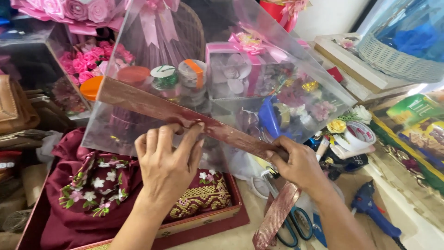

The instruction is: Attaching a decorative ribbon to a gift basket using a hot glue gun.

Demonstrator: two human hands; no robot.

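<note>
A clear plastic sheet (pixel 199 55) stands tilted in front of me, with a shiny maroon ribbon (pixel 152 104) laid across its lower part. My left hand (pixel 169 157) presses the ribbon against the sheet near its middle, fingers spread along it. My right hand (pixel 298 164) pinches the ribbon further right, where it bends over the sheet's corner and hangs down. Below the sheet lies a red box (pixel 203 224) holding maroon cloth with embroidered flowers (pixel 99 183).
Blue-handled scissors (pixel 291 229) and a blue glue gun (pixel 372 210) lie at the lower right. A tape roll (pixel 360 135), small fabric flowers, ribbon spools and pink gift boxes crowd behind the sheet. A white woven basket (pixel 397 58) sits at upper right, a brown bag (pixel 11 104) at left.
</note>
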